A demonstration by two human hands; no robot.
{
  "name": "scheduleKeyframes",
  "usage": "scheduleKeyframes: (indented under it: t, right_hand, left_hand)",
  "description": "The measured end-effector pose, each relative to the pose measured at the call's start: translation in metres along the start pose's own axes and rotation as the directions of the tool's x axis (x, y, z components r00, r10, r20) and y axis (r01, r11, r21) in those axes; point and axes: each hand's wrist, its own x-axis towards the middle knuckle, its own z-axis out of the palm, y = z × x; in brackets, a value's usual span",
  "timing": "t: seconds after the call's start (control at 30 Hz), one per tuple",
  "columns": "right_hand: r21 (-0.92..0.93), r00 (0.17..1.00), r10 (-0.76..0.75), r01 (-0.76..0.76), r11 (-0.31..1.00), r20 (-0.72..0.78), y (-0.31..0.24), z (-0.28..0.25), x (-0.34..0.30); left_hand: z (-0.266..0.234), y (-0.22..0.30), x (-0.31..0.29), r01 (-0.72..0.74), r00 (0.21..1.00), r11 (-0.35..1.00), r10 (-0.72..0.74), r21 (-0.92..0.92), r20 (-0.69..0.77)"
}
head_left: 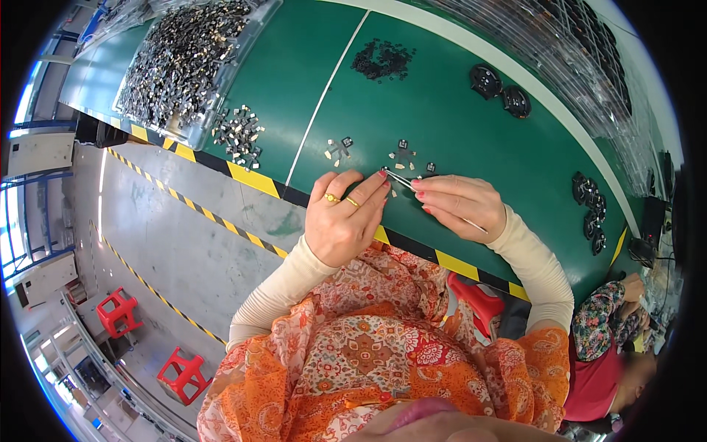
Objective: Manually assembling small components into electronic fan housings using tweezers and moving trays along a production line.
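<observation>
diagonal tweezers (401, 179) in right hand (465, 206), tips upper-left

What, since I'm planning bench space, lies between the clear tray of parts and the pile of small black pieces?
The head view shows green tabletop crossed by a white line, with no other pile between.

No text, label, number or sign can be read.

Silver tweezers (400, 178), green tabletop (294, 70) — yellow-and-black striped edge tape (254, 179) — orange patterned garment (368, 353), cream sleeves (534, 261)
</observation>
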Motion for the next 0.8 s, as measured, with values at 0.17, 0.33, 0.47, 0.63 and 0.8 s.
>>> scheduleKeyframes:
  t: [0.17,0.33,0.47,0.63,0.8]
  right_hand:
    - [-0.027,0.999,-0.039,0.039,0.999,0.006,-0.0004,-0.0017,0.0027]
    - [0.038,1.0,0.012,-0.011,0.999,-0.008,0.0003,-0.0042,0.0018]
    - [0.032,1.0,0.012,-0.012,0.999,-0.004,0.0007,-0.0039,0.0029]
    - [0.037,0.998,0.042,-0.04,0.998,-0.038,-0.0019,-0.0023,0.0037]
    - [0.038,1.0,0.013,-0.013,0.999,-0.001,-0.0008,-0.0043,0.0065]
  left_hand:
    - [0.0007,0.0005,0.0004,0.008,1.0,1.0,-0.008,-0.007,-0.014]
    - [-0.0015,0.0014,0.0029,0.0,1.0,1.0,0.0,0.011,0.005]
    - [0.0,-0.0005,0.0026,0.006,1.0,0.999,-0.007,-0.045,-0.024]
    - [0.0016,-0.0015,0.0018,0.003,1.0,0.999,-0.004,-0.047,-0.028]
    - [0.0024,-0.0023,0.0016,0.001,1.0,0.999,-0.002,-0.051,-0.03]
